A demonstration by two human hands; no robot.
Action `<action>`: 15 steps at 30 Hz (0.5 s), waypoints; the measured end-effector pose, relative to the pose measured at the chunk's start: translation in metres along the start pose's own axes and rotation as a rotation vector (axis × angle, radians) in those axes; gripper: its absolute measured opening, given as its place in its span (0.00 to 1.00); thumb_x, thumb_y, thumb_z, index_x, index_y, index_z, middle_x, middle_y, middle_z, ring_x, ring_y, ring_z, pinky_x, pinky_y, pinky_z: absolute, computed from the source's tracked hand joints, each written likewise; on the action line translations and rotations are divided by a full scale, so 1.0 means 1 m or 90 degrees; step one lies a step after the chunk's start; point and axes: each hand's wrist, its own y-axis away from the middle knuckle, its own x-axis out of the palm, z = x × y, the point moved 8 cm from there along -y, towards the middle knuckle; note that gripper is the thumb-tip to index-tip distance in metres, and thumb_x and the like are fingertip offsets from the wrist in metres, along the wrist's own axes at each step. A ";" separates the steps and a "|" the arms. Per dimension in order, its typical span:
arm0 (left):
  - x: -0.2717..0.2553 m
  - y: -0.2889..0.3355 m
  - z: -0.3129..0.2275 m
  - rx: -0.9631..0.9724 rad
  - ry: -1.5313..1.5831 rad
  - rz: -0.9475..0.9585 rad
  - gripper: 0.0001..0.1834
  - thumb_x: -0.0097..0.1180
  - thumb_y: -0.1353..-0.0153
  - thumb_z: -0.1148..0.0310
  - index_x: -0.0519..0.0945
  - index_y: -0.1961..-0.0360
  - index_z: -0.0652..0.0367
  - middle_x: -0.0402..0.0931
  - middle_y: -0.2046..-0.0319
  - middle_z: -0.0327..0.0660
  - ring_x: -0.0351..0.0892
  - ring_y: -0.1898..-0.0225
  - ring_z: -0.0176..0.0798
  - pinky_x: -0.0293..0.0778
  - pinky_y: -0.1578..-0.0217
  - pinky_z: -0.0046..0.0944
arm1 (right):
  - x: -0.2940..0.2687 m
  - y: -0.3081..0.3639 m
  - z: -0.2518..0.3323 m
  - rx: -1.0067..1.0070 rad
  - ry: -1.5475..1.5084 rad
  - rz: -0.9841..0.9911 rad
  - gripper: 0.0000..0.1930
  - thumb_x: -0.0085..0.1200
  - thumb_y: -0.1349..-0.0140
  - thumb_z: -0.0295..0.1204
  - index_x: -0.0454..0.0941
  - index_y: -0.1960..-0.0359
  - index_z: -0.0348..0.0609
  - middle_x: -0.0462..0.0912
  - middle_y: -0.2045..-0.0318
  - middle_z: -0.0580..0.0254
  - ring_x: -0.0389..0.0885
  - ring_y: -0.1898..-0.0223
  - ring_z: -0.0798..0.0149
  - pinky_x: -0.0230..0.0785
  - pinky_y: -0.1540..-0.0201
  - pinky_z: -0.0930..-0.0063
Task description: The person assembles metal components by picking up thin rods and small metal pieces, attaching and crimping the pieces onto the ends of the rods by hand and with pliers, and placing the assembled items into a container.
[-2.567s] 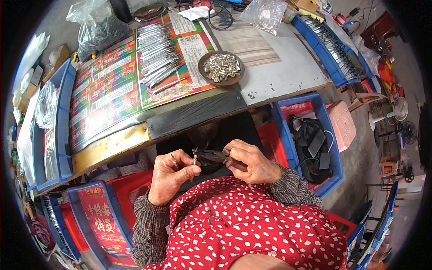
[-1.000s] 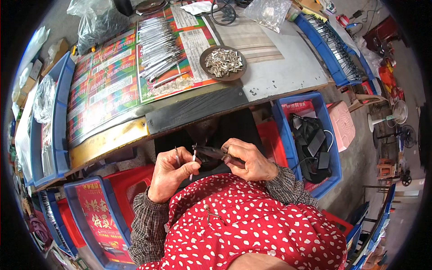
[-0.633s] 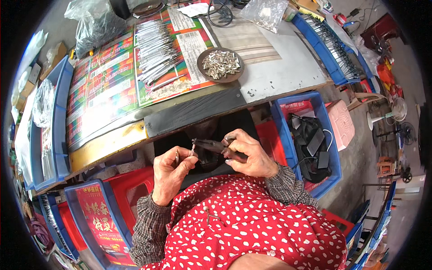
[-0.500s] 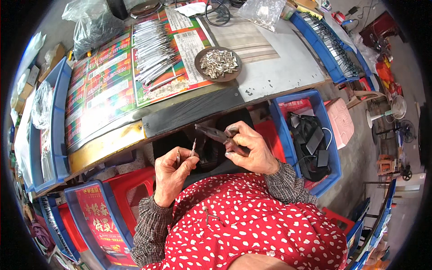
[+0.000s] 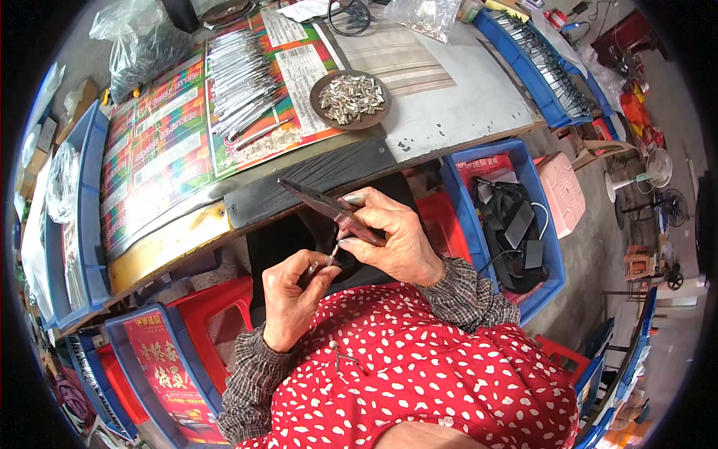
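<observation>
My right hand point(image 5: 396, 238) is closed round a pair of dark pliers point(image 5: 308, 197), whose jaws stick out toward the far left, over the table edge. In my left hand point(image 5: 293, 295) a thin, light-coloured rod point(image 5: 332, 257) is pinched between thumb and fingers. Its upper end reaches the thumb and fingertips of my right hand; whether they touch it I cannot tell. Both hands are above my lap, just short of the table. On the table are a brown round dish point(image 5: 318, 114) of small silvery metal tubes point(image 5: 351, 99) and a pile of thin white rods point(image 5: 238, 84).
Blue bins flank the table: one at the left point(image 5: 96, 217), one with black rods point(image 5: 546, 78) at the far right. A blue crate point(image 5: 544, 295) of bags and cables stands right of me. Red stools point(image 5: 217, 318) are below. A plastic bag point(image 5: 142, 56) sits back left.
My hands have come together. The right, with the pliers, moved left, and its fingertips are now at the upper end of the rod in my left hand. The view shifted slightly.
</observation>
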 end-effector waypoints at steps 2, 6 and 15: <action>0.000 0.000 -0.001 0.005 -0.005 -0.004 0.03 0.61 0.48 0.79 0.78 0.73 0.65 0.74 0.83 0.38 0.69 0.81 0.25 0.65 0.79 0.27 | 0.001 0.000 0.000 0.012 0.002 0.010 0.08 0.59 0.53 0.17 0.79 0.68 0.34 0.76 0.58 0.58 0.76 0.60 0.68 0.69 0.60 0.78; -0.001 0.001 -0.004 0.011 -0.037 -0.002 0.04 0.61 0.49 0.79 0.78 0.73 0.65 0.75 0.82 0.40 0.72 0.81 0.28 0.66 0.78 0.28 | 0.001 0.001 0.001 0.007 0.005 0.004 0.08 0.59 0.53 0.17 0.79 0.68 0.34 0.76 0.58 0.58 0.76 0.60 0.69 0.69 0.61 0.78; 0.000 -0.001 -0.002 0.010 -0.032 0.018 0.04 0.61 0.50 0.80 0.79 0.72 0.64 0.77 0.79 0.41 0.74 0.79 0.30 0.68 0.77 0.29 | 0.003 -0.001 0.003 -0.014 0.027 0.021 0.09 0.58 0.52 0.17 0.77 0.66 0.32 0.76 0.59 0.57 0.75 0.64 0.70 0.68 0.65 0.78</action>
